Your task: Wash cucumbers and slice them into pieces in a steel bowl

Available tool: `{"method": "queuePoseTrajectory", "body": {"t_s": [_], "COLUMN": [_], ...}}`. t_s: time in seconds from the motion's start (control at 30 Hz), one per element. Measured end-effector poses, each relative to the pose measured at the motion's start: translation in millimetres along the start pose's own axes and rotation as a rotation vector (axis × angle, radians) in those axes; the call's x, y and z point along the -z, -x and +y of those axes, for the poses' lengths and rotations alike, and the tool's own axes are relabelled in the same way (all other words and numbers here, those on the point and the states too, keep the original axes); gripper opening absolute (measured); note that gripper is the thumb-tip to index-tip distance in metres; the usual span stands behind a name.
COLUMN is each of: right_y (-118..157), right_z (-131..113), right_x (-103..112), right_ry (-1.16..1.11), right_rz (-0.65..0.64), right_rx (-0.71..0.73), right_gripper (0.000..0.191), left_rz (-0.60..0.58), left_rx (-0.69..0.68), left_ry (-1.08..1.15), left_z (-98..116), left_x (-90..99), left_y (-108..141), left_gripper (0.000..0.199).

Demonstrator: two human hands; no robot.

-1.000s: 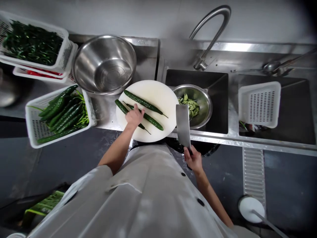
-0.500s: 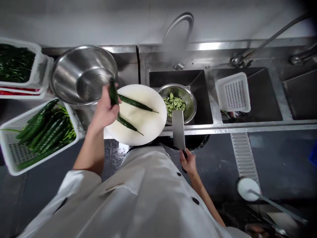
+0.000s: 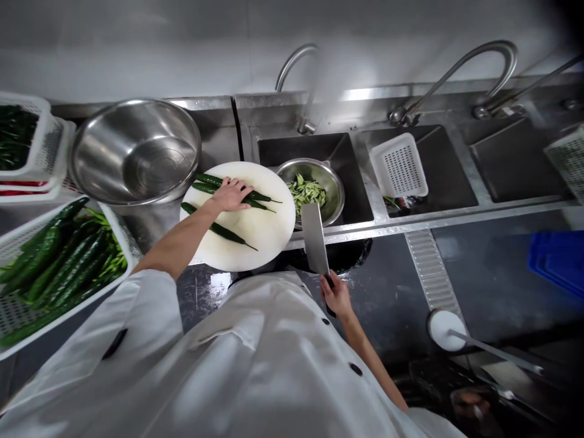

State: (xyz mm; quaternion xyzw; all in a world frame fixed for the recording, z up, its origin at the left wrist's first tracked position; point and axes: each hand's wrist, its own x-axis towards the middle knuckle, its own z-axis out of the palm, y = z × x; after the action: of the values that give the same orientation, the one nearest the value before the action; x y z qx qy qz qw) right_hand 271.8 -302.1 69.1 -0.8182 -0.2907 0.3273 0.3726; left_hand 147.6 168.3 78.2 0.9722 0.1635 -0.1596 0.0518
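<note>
On the round white cutting board [image 3: 269, 243] lie three dark green cucumbers. My left hand [image 3: 232, 196] spans two of them, side by side, its fingers over their far side and its thumb on the near side. The third cucumber [image 3: 225, 233] lies apart, closer to my body, partly hidden by my forearm. My right hand [image 3: 336, 295] is closed round the handle of a cleaver [image 3: 314, 237]. The broad blade points away from me, its tip over the near rim of a metal bowl [image 3: 336, 198] containing cut green pieces [image 3: 308, 191].
A white basket [image 3: 121, 237] of cucumbers stands at the left, below a large steel basin [image 3: 137, 152]. More baskets of greens [image 3: 16, 137] sit far left. Steel sinks with taps run right; one has a white perforated basket [image 3: 399, 165]. Blue crates [image 3: 556, 261] stand far right.
My left hand has brought its cucumber down onto the board beside another and turned palm-down over the pair. The cleaver stays in my right hand. The whole view has shifted slightly rightward.
</note>
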Motion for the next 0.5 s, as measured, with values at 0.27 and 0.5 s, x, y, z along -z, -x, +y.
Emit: {"method": "queuePoseTrajectory", "body": {"t_s": [0.27,0.5], "right_y": [-26,-48], "right_z": [-79,-151], "right_x": [-17,-56], "right_ry": [0.279,0.58], "right_rz": [-0.111,-0.218], "right_rx": [0.107,0.028], "right_gripper": [0.032,0.04], "left_rz": [0.16,0.166], "left_rx": [0.063,0.064], "left_ry": [-0.023,0.015], "left_z": [53,38], "left_x": [-19.8,-15.4], "left_y": [4,6], "left_gripper": [0.068,0.069]}}
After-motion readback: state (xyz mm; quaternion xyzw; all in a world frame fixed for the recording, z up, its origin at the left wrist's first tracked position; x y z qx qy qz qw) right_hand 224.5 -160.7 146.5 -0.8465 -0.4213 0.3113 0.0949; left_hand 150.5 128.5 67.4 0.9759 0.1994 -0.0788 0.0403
